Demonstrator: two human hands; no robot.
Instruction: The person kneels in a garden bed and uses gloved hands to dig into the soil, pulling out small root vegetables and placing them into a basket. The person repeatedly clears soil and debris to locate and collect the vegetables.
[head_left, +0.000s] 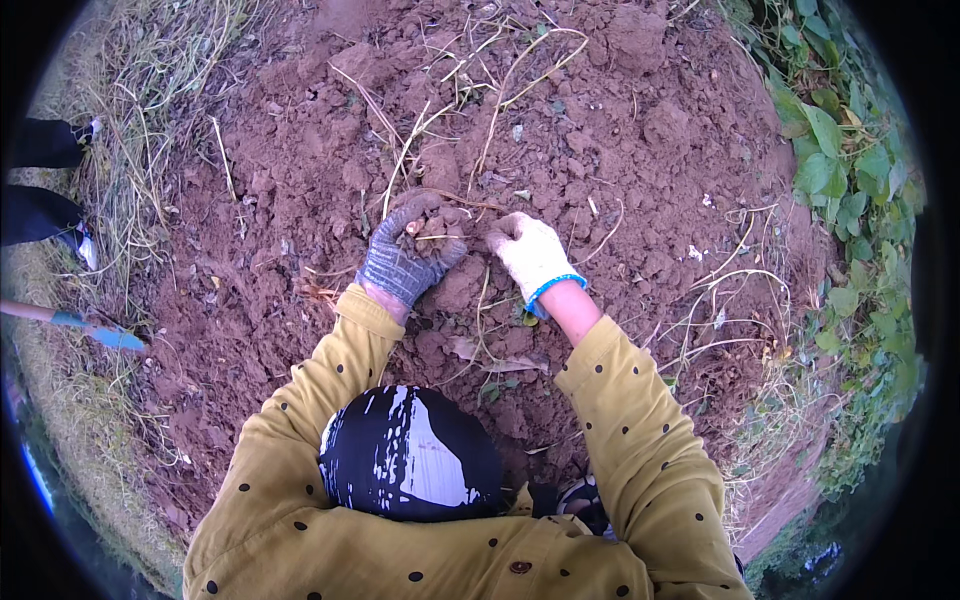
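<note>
My left hand, in a grey knit glove, is cupped around a clump of reddish-brown soil with a small pale pinkish piece showing in it. To its right, my right hand wears a white glove with a blue cuff edge. Its fingers are bent together near a thin brown root or stem; whether they pinch it cannot be told. Loose clods lie under and between both hands. Dry stems stick up from the soil just beyond my left hand.
Tilled soil with clods surrounds the hands, with dry vines across it. Green leafy plants border the right. At the left are dry grass, a person's dark-trousered legs and a long-handled tool. My patterned knee is near.
</note>
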